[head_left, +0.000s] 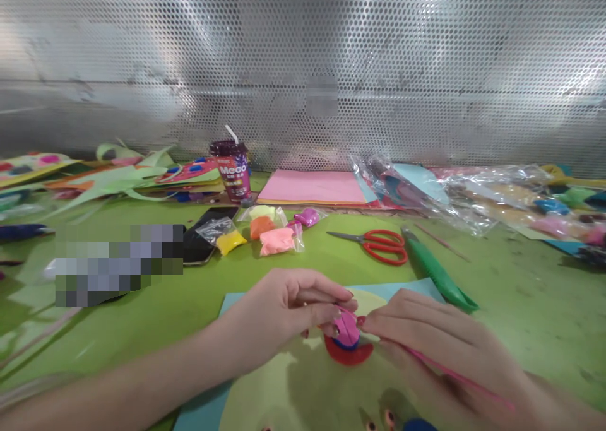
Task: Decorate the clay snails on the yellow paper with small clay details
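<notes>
A pink clay piece (348, 327) with a line across its surface lies on a blue layer (353, 346) over a red crescent (349, 355). These sit on a pale yellow-green paper shape (265, 383), backed by a light blue sheet (203, 406). The fingertips of my left hand (293, 308) close against the left edge of the pink clay. My right hand (430, 330) grips a thin pink stick (454, 374), which runs back under the palm. Its fingertips meet the clay's right side, and the stick's front end is hidden.
Red-handled scissors (383, 245) and a green cutter (440, 273) lie beyond my right hand. Small bags of coloured clay (277, 242), a black phone (203, 242) and a drink cup (231, 172) stand farther back. Pink paper sheets (312, 188) rest near the perforated metal wall (293, 59).
</notes>
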`<state>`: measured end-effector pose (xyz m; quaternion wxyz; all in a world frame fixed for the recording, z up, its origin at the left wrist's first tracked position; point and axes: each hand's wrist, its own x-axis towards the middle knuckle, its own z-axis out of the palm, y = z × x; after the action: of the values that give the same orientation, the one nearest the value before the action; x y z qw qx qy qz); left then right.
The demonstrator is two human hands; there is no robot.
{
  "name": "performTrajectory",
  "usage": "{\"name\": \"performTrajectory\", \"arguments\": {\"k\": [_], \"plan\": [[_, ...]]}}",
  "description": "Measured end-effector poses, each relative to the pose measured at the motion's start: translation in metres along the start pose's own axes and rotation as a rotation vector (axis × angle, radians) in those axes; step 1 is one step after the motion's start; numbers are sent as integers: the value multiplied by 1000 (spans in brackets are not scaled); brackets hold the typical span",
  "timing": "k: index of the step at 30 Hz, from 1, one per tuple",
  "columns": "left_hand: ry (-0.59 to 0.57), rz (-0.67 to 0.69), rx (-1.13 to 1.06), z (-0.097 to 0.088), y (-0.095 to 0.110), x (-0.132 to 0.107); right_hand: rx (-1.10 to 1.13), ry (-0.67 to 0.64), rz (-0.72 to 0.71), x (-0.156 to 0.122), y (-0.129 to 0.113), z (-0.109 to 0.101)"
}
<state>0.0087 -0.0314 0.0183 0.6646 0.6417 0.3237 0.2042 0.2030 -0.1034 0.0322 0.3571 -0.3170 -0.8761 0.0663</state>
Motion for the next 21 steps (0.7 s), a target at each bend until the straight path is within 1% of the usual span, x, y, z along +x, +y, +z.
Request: {"name": "performTrajectory", "arguments": {"k": [6,10,15,18,21], "plan": [[14,-2,57,0,1,-2,-53,13,-7,-1,1,1],[-6,8,38,0,0,-2,-83,-15,7,-1,1,1],[0,4,52,0,-2,-1,-122,-59,30,-5,3,4],[2,3,90,0,-2,-2,-136,-95,12,-7,4,5],[10,7,100,1,-1,-2,-190,-96,-13,-9,4,5]]}}
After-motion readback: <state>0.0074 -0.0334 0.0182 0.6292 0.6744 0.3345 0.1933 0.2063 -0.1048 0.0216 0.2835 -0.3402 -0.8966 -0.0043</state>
